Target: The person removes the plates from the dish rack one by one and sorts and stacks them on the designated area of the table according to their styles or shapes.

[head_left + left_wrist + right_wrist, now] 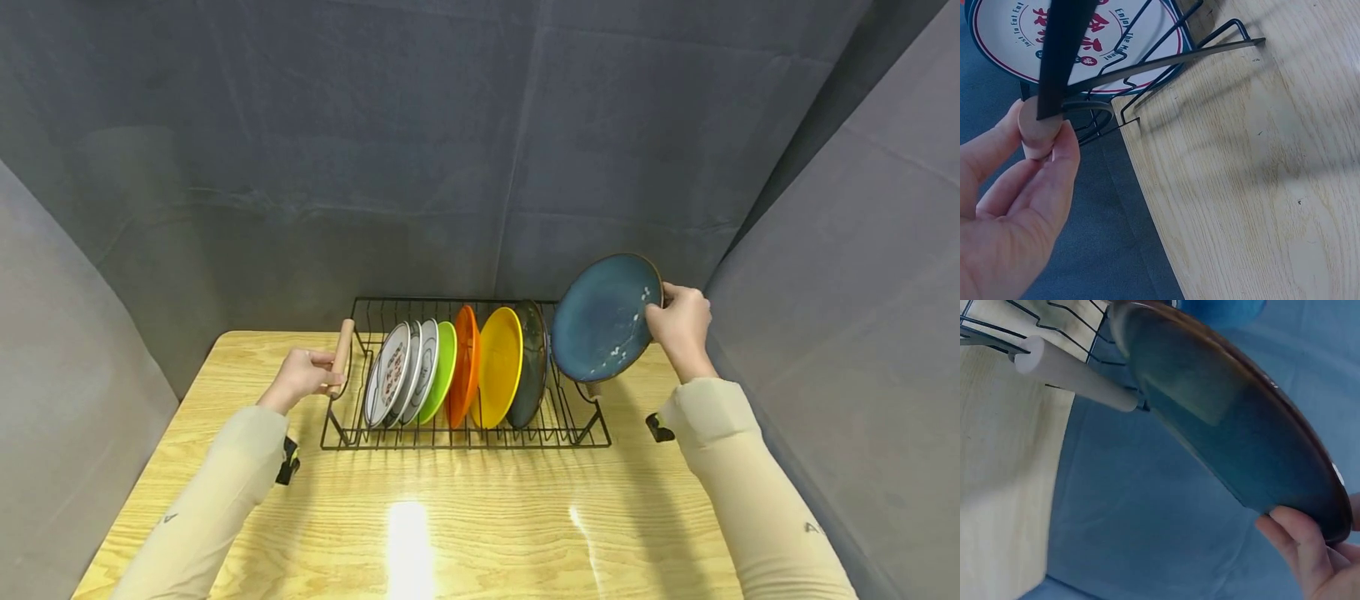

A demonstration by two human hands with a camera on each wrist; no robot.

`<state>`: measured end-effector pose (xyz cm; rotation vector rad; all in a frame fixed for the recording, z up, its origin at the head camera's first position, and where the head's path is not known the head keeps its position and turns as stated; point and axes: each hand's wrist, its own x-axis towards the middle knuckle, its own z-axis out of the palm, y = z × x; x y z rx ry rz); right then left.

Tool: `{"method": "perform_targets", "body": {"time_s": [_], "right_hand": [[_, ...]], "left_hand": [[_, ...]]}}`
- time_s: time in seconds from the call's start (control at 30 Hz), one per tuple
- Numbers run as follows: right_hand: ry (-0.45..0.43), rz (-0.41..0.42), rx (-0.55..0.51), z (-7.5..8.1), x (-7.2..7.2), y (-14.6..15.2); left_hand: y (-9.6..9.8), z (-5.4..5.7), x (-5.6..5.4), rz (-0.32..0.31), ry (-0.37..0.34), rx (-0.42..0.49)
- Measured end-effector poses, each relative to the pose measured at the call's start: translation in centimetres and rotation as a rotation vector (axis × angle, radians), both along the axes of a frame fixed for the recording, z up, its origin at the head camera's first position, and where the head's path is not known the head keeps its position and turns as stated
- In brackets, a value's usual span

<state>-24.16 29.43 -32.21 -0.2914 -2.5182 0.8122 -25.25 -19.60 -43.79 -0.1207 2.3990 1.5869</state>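
Observation:
My right hand (684,327) pinches the right rim of a blue plate (603,321) with small white blossoms, held tilted above the right end of a black wire dish rack (465,448). In the right wrist view, fingers (1310,540) lie on the plate's underside. At the rack's left end, my left hand (302,377) grips its wooden handle (342,354), thumb and fingers around it. Plates stand on edge in the rack: several white patterned ones (390,375), a green one (442,371), an orange one (463,367), a yellow one (500,367) and a dark one (532,367).
Beneath the rack is a light wooden table (480,517). A grey cloth (420,167) hangs behind it, with more cloth panels at left and right. The rack's right wooden handle (1079,375) is partly hidden by the blue plate in the head view.

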Motion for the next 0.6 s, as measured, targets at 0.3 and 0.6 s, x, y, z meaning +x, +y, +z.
{"method": "perform_targets", "body": {"time_s": [0.3,0.6], "right_hand": [[0.008,-0.282,-0.478,-1.9,-0.6,3.7],[0.180,-0.376,-1.088,-4.4,0.0,6.2]], "left_hand": [[0.2,0.0,0.1,0.002,-0.001,-0.018],[0.0,-0.1,0.3,0.003,-0.006,-0.024]]}}
